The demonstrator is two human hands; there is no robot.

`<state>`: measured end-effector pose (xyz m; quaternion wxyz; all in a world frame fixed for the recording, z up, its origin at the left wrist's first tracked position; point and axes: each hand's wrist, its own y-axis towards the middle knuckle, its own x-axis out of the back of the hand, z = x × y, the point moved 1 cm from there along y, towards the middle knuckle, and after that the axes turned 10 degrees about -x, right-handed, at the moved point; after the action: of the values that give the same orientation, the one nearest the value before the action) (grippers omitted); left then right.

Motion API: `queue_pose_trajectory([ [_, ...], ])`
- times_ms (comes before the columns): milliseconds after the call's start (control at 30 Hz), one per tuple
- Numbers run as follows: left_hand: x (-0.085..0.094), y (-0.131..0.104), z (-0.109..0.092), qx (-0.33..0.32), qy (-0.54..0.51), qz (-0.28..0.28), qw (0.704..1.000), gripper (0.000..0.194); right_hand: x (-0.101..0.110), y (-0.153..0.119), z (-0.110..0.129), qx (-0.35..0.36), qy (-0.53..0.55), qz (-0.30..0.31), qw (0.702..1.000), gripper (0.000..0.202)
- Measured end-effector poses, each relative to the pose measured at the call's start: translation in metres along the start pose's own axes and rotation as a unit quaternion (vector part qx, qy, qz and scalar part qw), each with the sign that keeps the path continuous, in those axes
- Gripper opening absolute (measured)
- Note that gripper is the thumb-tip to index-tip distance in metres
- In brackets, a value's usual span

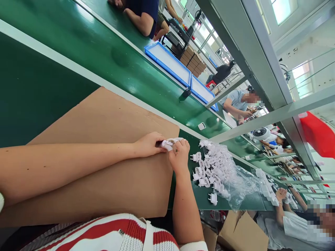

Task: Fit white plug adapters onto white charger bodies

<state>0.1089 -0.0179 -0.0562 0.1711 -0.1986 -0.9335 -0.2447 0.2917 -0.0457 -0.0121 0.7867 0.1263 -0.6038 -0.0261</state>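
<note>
Left hand [149, 144] and right hand [179, 155] are both pinching a white plastic piece [168, 144] over the cardboard's [136, 177] right edge. Its long axis is running roughly sideways, hand to hand; can't tell which end's the front.

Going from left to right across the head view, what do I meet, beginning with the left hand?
Left hand, white piece, right hand, pile of white plugs, row of white pieces, co-worker's hand.
</note>
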Motion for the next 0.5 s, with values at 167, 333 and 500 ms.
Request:
queue_pose_trajectory([
  [167,0.002,0.0,-0.004,0.01,0.014,0.012,1.0,0.038,0.011,0.009,0.007,-0.004,-0.007,0.031,0.999,0.017],
  [333,0.002,0.002,-0.007,0.017,0.017,0.009,1.0,0.04,0.013,0.013,0.008,-0.036,0.051,0.049,0.997,0.022],
  [500,0.001,0.001,-0.005,0.013,0.02,0.006,1.0,0.041,-0.006,0.001,0.005,-0.065,0.117,-0.013,0.991,0.018],
])
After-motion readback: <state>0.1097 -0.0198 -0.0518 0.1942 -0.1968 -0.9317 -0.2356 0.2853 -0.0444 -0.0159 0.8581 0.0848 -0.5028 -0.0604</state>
